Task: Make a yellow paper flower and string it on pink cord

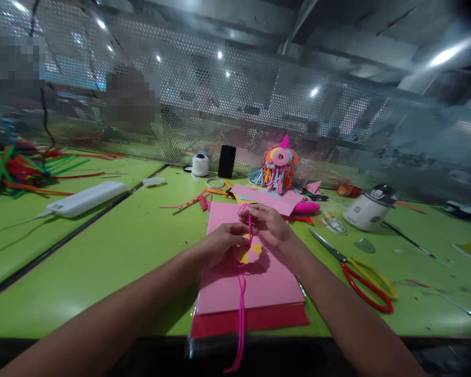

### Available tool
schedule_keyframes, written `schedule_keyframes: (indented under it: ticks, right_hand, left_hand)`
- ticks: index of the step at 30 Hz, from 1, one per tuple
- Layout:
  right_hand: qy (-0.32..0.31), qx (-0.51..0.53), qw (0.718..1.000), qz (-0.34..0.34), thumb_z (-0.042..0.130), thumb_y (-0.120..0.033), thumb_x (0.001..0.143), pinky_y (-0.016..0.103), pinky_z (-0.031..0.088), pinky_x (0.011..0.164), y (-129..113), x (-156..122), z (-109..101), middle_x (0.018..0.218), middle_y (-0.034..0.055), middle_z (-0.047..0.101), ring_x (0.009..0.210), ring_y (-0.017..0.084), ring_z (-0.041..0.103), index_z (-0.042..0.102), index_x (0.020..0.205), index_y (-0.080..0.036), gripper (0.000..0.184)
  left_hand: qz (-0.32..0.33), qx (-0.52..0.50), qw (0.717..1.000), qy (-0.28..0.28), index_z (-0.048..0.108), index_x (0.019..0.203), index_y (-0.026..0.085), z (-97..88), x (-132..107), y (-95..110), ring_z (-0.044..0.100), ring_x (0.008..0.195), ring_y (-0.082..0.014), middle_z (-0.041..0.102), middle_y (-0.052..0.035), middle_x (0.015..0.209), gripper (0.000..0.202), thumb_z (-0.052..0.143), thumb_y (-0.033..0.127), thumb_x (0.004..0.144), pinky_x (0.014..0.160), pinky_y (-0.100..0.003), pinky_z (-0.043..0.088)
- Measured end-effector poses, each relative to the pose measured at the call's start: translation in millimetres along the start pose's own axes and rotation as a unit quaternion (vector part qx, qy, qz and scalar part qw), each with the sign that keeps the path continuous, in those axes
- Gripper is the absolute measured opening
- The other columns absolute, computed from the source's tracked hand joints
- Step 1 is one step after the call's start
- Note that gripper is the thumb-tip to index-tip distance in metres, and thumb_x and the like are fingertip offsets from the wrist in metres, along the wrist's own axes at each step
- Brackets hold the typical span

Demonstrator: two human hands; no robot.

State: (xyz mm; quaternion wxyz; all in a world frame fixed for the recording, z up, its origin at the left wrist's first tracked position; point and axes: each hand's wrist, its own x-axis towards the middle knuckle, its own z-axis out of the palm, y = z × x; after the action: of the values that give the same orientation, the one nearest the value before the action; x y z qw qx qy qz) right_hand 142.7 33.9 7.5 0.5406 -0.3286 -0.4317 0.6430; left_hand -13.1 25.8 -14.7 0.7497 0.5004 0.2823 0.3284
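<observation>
My left hand (224, 242) pinches the edge of a small pink and yellow scalloped paper disc (254, 253). Bright pink cord (241, 301) runs through the disc's middle, and its doubled tail hangs over the table's front edge. Above the disc, my right hand (270, 225) has its fingers closed on the upper loop of the cord. Both hands are over a stack of pink paper (223, 293), with red paper (259, 320) showing below it. Part of the disc is hidden behind my left fingers.
Large scissors (347, 259) with red and yellow handles lie right of the paper. Behind stand a fringed paper lantern (280, 162), a black phone (226, 161) and a thread spool (200, 165). A power strip (88, 199) and pipe cleaners (11, 175) are left; a white pot (371, 209) is right.
</observation>
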Motion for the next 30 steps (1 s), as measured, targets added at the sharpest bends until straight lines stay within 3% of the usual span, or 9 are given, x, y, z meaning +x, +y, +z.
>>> schedule_keyframes:
  ticks: [5, 9, 13, 18, 22, 26, 30]
  right_hand:
    - [0.021, -0.003, 1.000, 0.008, 0.075, -0.025, 0.067, 0.029, 0.051, 0.071, 0, 2, -3, 0.076, 0.0059, 0.070, 0.069, 0.014, 0.063, 0.068, 0.074, -0.014, 0.015]
    - [0.050, -0.009, 0.999, 0.017, 0.074, -0.021, 0.064, 0.028, 0.052, 0.061, 4, 8, -7, 0.074, 0.0048, 0.069, 0.067, 0.015, 0.063, 0.066, 0.075, -0.015, 0.016]
    - [0.073, -0.036, 0.996, 0.027, 0.073, -0.020, 0.062, 0.025, 0.051, 0.053, 13, 15, -16, 0.066, 0.0033, 0.067, 0.057, 0.013, 0.062, 0.064, 0.074, -0.016, 0.016]
    - [0.098, -0.123, 0.985, 0.065, 0.072, -0.028, 0.067, 0.020, 0.038, 0.033, 18, 20, -26, 0.047, 0.0034, 0.061, 0.038, 0.011, 0.053, 0.061, 0.060, -0.013, 0.020]
    - [0.113, -0.192, 0.972, 0.070, 0.066, -0.035, 0.072, 0.017, 0.028, 0.027, 19, 18, -25, 0.048, 0.0063, 0.063, 0.034, 0.010, 0.050, 0.062, 0.058, -0.012, 0.027]
    - [0.120, -0.247, 0.960, 0.056, 0.066, -0.038, 0.072, 0.019, 0.023, 0.026, 21, 13, -19, 0.043, 0.0035, 0.060, 0.027, 0.006, 0.039, 0.063, 0.054, -0.012, 0.031]
    - [0.147, -0.289, 0.946, 0.017, 0.073, -0.032, 0.063, 0.020, 0.023, 0.031, 16, 9, -16, 0.033, -0.0028, 0.047, 0.030, 0.006, 0.037, 0.058, 0.045, -0.015, 0.029]
  left_hand:
    - [0.014, 0.005, 1.000, 0.008, 0.069, 0.084, 0.010, 1.3, -2, 0, 0.053, 0.062, -0.0098, 0.061, -0.0049, 0.070, 0.016, 0.069, 0.015, 0.068, 0.058, -0.022, 0.042]
    - [0.005, 0.009, 1.000, -0.013, 0.067, 0.102, 0.015, 4.2, -4, 0, 0.052, 0.056, -0.0081, 0.060, -0.0015, 0.068, 0.036, 0.070, 0.012, 0.066, 0.052, -0.021, 0.039]
    - [0.014, -0.043, 0.999, -0.010, 0.066, 0.105, 0.015, 5.8, -3, 7, 0.055, 0.058, -0.0072, 0.064, -0.0022, 0.073, 0.044, 0.070, 0.004, 0.062, 0.055, -0.018, 0.043]
    - [0.011, -0.103, 0.992, 0.069, 0.062, 0.111, 0.015, -7.5, 7, 23, 0.064, 0.065, -0.0119, 0.069, -0.0054, 0.078, 0.047, 0.065, 0.001, 0.067, 0.063, -0.022, 0.052]
    - [0.037, -0.138, 0.976, 0.162, 0.066, 0.103, 0.013, -22.7, 11, 36, 0.063, 0.065, -0.0070, 0.068, -0.0029, 0.074, 0.036, 0.059, -0.004, 0.071, 0.062, -0.013, 0.051]
    - [0.051, -0.151, 0.969, 0.188, 0.067, 0.092, 0.014, -31.9, 12, 43, 0.063, 0.068, -0.0056, 0.067, -0.0017, 0.078, 0.027, 0.059, -0.003, 0.073, 0.060, -0.009, 0.051]
    - [0.056, -0.159, 0.964, 0.204, 0.067, 0.079, 0.012, -35.9, 13, 45, 0.061, 0.064, -0.0062, 0.065, -0.0035, 0.077, 0.006, 0.064, 0.009, 0.075, 0.055, -0.010, 0.051]
